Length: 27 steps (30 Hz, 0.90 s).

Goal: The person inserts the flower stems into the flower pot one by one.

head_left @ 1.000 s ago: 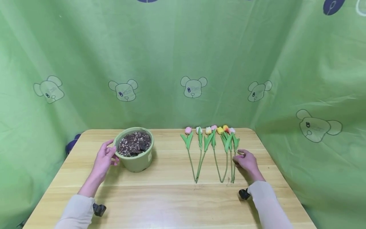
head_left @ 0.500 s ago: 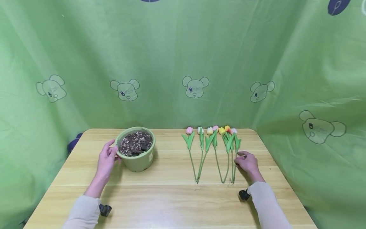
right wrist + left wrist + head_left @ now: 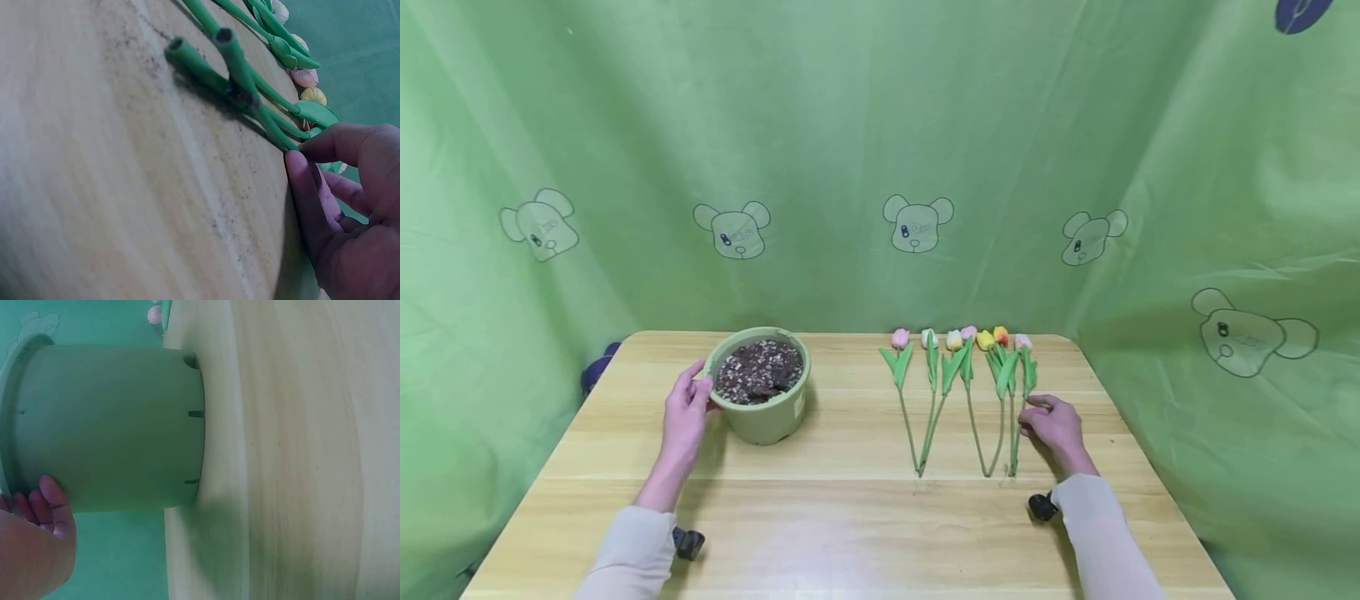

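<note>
A green flower pot (image 3: 767, 423) filled with dark, speckled soil (image 3: 758, 371) stands upright on the table's left side. My left hand (image 3: 685, 417) holds its near-left rim, thumb at the top edge. In the left wrist view, fingers curl under the rim of the pot (image 3: 112, 425). Several artificial tulips lie in a row to the right, blossoms toward the back edge. My right hand (image 3: 1054, 427) pinches the stem of the rightmost tulip (image 3: 1023, 342) between thumb and forefinger. In the right wrist view, cut stem ends (image 3: 181, 50) cross near the fingertips.
The wooden table (image 3: 850, 533) runs back to a green curtain (image 3: 820, 167) with printed bear heads, which also hangs along both sides. Dark crumbs (image 3: 237, 231) lie scattered near the stem ends. A black wrist camera (image 3: 1042, 507) sits by the right cuff.
The head view has shifted slightly. My left forearm has swung a little to the right, and its fingers have drawn in closer to the pot. My right hand stays at the same stem.
</note>
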Tool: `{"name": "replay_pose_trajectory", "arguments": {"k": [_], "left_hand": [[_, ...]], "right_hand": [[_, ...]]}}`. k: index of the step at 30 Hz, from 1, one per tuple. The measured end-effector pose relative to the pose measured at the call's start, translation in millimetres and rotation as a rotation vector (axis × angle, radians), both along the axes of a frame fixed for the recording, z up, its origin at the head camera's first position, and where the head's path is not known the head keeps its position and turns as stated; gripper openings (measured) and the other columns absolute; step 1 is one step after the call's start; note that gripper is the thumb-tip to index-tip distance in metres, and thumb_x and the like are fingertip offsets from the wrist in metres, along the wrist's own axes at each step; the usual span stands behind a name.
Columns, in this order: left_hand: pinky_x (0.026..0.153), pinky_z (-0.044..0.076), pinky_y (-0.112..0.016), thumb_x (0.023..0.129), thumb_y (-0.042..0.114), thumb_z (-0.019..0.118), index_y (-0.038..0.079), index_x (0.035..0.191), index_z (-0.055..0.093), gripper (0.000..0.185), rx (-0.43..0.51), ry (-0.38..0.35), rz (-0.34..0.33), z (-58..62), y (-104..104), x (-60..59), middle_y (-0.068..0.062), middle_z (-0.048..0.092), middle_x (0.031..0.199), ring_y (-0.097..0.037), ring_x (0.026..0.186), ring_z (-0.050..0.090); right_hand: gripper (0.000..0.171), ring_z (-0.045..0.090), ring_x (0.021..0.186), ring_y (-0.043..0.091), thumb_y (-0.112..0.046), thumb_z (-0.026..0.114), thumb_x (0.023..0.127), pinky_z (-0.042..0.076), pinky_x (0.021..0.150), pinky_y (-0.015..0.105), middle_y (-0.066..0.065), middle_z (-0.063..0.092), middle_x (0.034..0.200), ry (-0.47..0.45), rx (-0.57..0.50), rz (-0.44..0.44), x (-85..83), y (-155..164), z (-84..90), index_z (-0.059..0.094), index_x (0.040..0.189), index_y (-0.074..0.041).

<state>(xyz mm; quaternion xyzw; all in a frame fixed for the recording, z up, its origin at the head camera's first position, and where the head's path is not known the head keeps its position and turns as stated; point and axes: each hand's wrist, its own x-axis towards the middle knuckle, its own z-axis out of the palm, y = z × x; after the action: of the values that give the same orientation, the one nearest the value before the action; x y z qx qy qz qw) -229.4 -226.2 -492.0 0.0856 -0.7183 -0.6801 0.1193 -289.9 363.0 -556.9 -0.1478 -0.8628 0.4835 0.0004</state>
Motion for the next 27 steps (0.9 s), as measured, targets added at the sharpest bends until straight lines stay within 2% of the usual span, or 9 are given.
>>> {"name": "replay_pose_trajectory", "arguments": {"k": [9, 16, 27], "left_hand": [[0.085, 0.060, -0.017, 0.112, 0.017, 0.044, 0.006, 0.159, 0.035, 0.050, -0.022, 0.010, 0.009, 1.5, -2.2, -1.9, -0.001, 0.057, 0.100, -0.004, 0.085, 0.063], [0.085, 0.060, -0.017, 0.111, 0.017, 0.044, 0.006, 0.159, 0.035, 0.050, -0.019, -0.005, 0.001, -1.2, -3.2, -1.1, 0.000, 0.058, 0.101, -0.004, 0.084, 0.063], [0.082, 0.060, -0.017, 0.111, 0.015, 0.045, 0.005, 0.159, 0.036, 0.049, -0.005, 0.017, 0.003, 0.0, 1.3, -0.4, 0.000, 0.057, 0.098, -0.004, 0.082, 0.062]], "right_hand": [[0.059, 0.070, 0.070, 0.008, -0.003, 0.066, 0.090, 0.065, 0.070, 0.023, 0.008, 0.068, 0.099, 0.012, -0.126, -0.022, -3.2, 0.3, -6.3, 0.051, 0.146, 0.006], [0.057, 0.070, 0.071, 0.007, -0.004, 0.066, 0.092, 0.065, 0.070, 0.022, 0.006, 0.068, 0.099, 0.013, -0.134, -0.030, -0.4, 0.8, -6.1, 0.050, 0.146, 0.007], [0.059, 0.071, 0.072, 0.006, -0.003, 0.066, 0.095, 0.065, 0.073, 0.021, 0.000, 0.069, 0.094, 0.000, -0.210, -0.028, 3.1, 6.5, -3.8, 0.046, 0.149, 0.008]]}}
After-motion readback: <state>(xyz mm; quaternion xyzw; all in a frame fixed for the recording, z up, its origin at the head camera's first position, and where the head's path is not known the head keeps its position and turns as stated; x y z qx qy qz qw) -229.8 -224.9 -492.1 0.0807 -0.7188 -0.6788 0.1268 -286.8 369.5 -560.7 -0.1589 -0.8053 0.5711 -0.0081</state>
